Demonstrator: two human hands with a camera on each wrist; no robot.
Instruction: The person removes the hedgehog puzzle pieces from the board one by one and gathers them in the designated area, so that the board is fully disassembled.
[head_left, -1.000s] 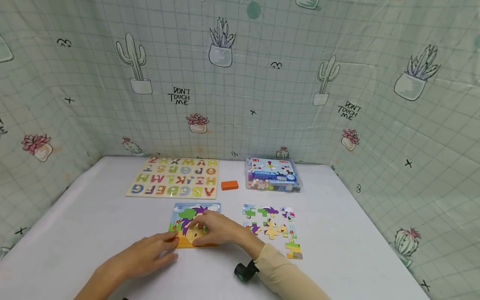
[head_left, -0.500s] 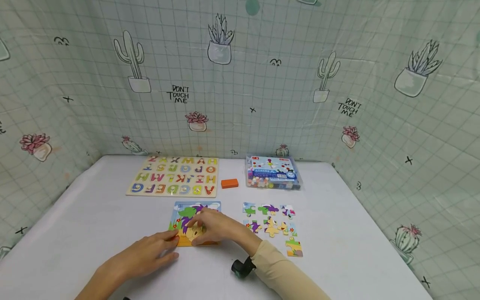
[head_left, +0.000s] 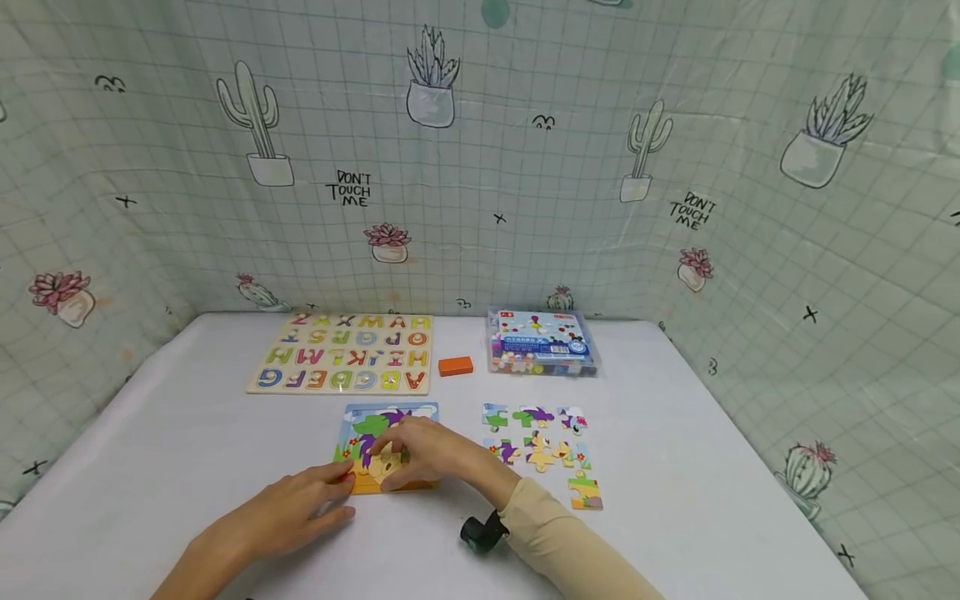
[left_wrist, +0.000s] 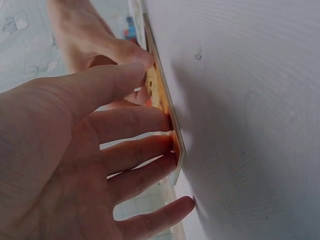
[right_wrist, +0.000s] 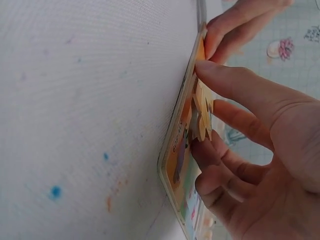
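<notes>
A jigsaw puzzle board (head_left: 341, 446) with a blue-sky border and an orange bottom lies on the table in front of me. My right hand (head_left: 427, 454) is over it, thumb and fingers around a yellowish puzzle piece (right_wrist: 201, 107). In the right wrist view that piece sits raised and tilted above the board, and the thumb touches the board near its edge. My left hand (head_left: 292, 508) rests its fingertips on the board's lower left edge, fingers fairly straight, as the left wrist view also shows. The right hand hides part of the picture.
Several loose puzzle pieces (head_left: 540, 450) lie in rows right of the board. Behind are a wooden alphabet board (head_left: 341, 358), an orange block (head_left: 455, 367) and a clear plastic box (head_left: 542, 343) of colourful parts. A patterned curtain (head_left: 480, 167) surrounds the white table (head_left: 675, 517).
The head view has shifted slightly. Both hands keep nearly the same place on the puzzle board, with the right fingers still around the piece.
</notes>
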